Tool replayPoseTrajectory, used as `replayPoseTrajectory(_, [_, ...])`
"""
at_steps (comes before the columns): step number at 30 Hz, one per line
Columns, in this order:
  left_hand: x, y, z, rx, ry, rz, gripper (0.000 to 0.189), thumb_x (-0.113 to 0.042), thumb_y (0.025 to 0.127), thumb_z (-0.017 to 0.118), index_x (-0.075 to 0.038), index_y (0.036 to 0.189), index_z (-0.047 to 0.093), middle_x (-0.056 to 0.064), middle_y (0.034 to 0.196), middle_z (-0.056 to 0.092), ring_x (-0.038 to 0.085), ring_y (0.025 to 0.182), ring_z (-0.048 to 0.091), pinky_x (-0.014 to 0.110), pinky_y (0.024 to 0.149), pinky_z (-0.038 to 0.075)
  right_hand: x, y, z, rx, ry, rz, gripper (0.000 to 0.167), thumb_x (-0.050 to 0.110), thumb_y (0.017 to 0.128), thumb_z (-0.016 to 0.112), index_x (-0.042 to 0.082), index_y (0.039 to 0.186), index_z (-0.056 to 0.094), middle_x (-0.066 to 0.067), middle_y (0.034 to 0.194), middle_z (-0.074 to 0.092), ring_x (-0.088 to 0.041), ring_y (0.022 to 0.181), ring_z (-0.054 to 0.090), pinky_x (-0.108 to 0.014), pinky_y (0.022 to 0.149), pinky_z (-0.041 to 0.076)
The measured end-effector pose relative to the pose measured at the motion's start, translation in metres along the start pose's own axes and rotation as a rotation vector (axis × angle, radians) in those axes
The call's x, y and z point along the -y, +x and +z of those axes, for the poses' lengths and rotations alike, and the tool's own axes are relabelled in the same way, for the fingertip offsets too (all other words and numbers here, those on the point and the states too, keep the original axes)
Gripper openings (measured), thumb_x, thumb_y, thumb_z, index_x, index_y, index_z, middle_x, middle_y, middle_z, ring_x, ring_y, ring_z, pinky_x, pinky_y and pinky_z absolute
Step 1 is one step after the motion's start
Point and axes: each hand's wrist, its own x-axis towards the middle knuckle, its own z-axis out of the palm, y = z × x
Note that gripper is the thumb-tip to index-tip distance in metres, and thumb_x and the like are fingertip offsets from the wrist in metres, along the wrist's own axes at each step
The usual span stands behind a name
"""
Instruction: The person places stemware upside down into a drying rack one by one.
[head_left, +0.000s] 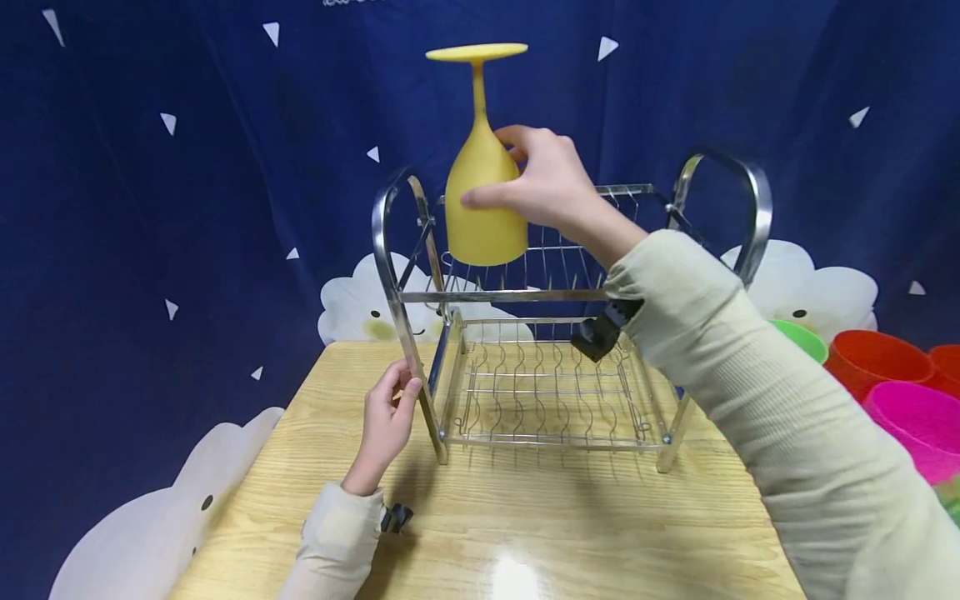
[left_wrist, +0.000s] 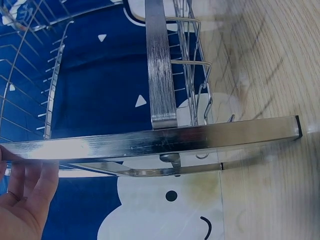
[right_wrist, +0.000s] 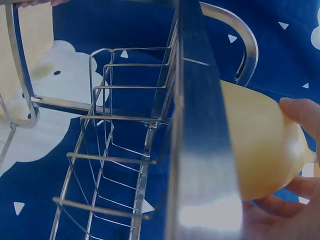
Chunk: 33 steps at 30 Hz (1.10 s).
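My right hand (head_left: 547, 179) grips a yellow goblet (head_left: 486, 200) by its bowl, thumb on the near side. The goblet is upside down, its round foot at the top, over the upper tier of a metal dish rack (head_left: 510, 296). In the right wrist view, the rack's front bar hides part of the goblet (right_wrist: 265, 145). Low on the left, my left hand (head_left: 390, 421) holds the rack's front left leg between thumb and fingers. The left wrist view shows those fingers (left_wrist: 42, 187) behind the metal bar.
The rack stands on a wooden table (head_left: 480, 508). At the right edge are a green cup (head_left: 801, 340), a red cup (head_left: 877, 358) and a magenta cup (head_left: 922, 425), partly behind my right sleeve. A dark blue curtain (head_left: 187, 208) with white shapes hangs behind.
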Motion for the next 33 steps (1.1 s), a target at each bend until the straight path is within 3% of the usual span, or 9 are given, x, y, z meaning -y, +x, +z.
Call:
replayPoseTrajectory(4, [-0.001,0.000,0.000,-0.004,-0.005,0.000,0.013,0.012,0.087,0.050,0.015,0.099,0.054,0.026,0.080,0.059,0.027,0.075,0.058,0.013,0.058,0.048,0.002,0.007,0.007,0.001,-0.034,0.020,0.073,0.036,0.069,0.075,0.011,0.131,0.046,-0.008,0.112,0.058,-0.015,0.094,0.055,-0.026,0.076,0.049])
replayPoseTrajectory(11, [0.000,-0.001,0.003,-0.001,-0.004,0.003,0.014,0.012,0.087,0.050,0.015,0.099,0.054,0.023,0.078,0.058,0.019,0.074,0.057,0.014,0.056,0.047,0.001,0.012,0.018,0.031,-0.121,0.058,0.070,0.036,0.070,0.074,0.010,0.129,0.047,-0.007,0.109,0.058,-0.016,0.092,0.055,-0.027,0.074,0.049])
replayPoseTrajectory(19, [0.000,-0.004,0.005,0.002,0.003,-0.012,0.014,0.011,0.087,0.050,0.015,0.100,0.054,0.023,0.080,0.058,0.019,0.076,0.058,0.015,0.056,0.048,-0.010,0.013,0.025,0.098,-0.041,0.107,0.071,0.031,0.072,0.075,0.008,0.131,0.044,-0.010,0.115,0.055,-0.019,0.098,0.054,-0.031,0.079,0.049])
replayPoseTrajectory(28, [-0.003,-0.006,0.004,-0.016,0.010,-0.002,0.015,0.012,0.086,0.050,0.015,0.100,0.055,0.023,0.078,0.058,0.024,0.074,0.057,0.014,0.055,0.047,-0.016,0.010,0.037,0.205,0.013,0.105,0.077,0.025,0.070,0.078,0.005,0.134,0.039,-0.013,0.124,0.051,-0.021,0.106,0.051,-0.032,0.086,0.046])
replayPoseTrajectory(33, [-0.006,-0.006,0.004,-0.011,0.010,-0.017,0.015,0.011,0.087,0.050,0.015,0.101,0.054,0.026,0.079,0.057,0.026,0.075,0.057,0.014,0.056,0.047,-0.020,0.008,0.039,0.218,0.063,0.137,0.077,0.024,0.071,0.078,0.004,0.134,0.040,-0.012,0.123,0.051,-0.021,0.105,0.051,-0.032,0.088,0.045])
